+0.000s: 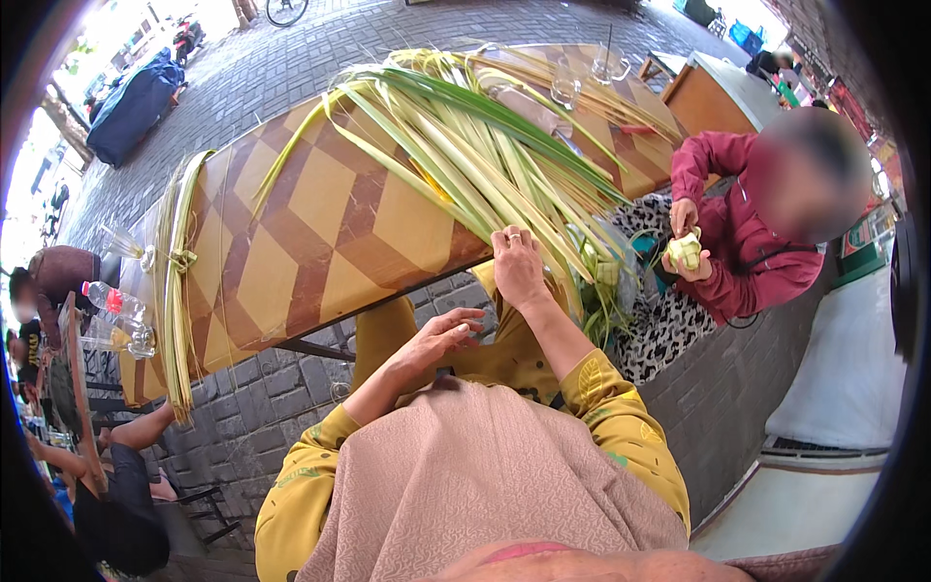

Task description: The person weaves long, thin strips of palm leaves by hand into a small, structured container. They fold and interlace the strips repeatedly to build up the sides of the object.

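A large pile of pale green and yellow palm leaf strips (465, 153) lies across the patterned table (291, 211) in front of me. My right hand (518, 265) reaches over the table's near edge and touches the lower ends of the strips; whether its fingers grip one cannot be told. Over my lap, my left hand (444, 335) is empty, its fingers apart. A tied bundle of leaf strips (178, 276) hangs over the table's left end. Woven leaf pouches (607, 273) with loose leaf ends rest beside a plastic bag to the right of my right hand.
A co-worker in a maroon jacket (771, 284) sits at right, holding a woven leaf pouch (684, 251). Glass mugs (566, 84) stand at the table's far side. A plastic bottle (116, 301) and glasses lie at its left end. More people are at far left.
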`<state>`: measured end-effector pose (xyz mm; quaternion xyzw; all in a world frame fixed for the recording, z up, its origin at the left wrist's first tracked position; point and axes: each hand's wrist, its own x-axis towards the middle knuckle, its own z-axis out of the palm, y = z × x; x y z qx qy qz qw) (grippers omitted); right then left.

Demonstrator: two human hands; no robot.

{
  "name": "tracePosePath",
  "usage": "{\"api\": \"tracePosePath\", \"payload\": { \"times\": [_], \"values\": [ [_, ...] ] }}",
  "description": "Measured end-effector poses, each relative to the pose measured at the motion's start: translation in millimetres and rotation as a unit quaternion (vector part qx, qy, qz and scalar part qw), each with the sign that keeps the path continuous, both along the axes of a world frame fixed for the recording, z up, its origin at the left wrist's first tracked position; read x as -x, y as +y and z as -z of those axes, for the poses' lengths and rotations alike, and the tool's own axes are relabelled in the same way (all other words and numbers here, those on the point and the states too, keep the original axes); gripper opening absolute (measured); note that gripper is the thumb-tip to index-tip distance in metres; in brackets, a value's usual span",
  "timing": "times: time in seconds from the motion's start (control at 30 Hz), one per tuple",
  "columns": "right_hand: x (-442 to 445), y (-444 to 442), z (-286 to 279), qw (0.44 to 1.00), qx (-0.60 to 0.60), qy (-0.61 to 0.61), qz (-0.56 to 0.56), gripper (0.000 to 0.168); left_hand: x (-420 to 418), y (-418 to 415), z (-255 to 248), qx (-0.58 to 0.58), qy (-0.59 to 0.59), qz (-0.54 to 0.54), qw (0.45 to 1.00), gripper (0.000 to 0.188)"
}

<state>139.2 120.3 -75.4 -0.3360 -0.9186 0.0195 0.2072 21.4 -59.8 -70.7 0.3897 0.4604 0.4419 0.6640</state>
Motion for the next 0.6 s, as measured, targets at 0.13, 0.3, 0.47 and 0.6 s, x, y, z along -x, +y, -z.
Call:
{"api": "tracePosePath", "payload": {
  "times": [0.13, 0.3, 0.47, 0.6],
  "values": [
    [4.4, 0.4, -8.7, 1.000, 0.002, -0.009, -0.020, 0.026, 13.9, 1.9, 6.8, 0.006, -0.033, -0.054, 0.998, 0.051],
    [4.7, -40.5, -32.7, 0.987, 0.104, -0.011, -0.123, 0.014, 22.8, 32.3, 24.9, 0.048, -0.168, -0.153, 0.973, 0.042],
    [5.6, -62.5, -36.6, 0.925, 0.275, 0.116, -0.234, 0.010, 21.3, 61.9, 41.0, 0.039, -0.178, -0.250, 0.951, 0.033],
    [10.7, -62.9, -49.3, 0.909, 0.318, 0.223, -0.150, 0.013, 23.2, 52.2, 27.5, 0.016, -0.107, -0.259, 0.960, 0.034]
  ]
}}
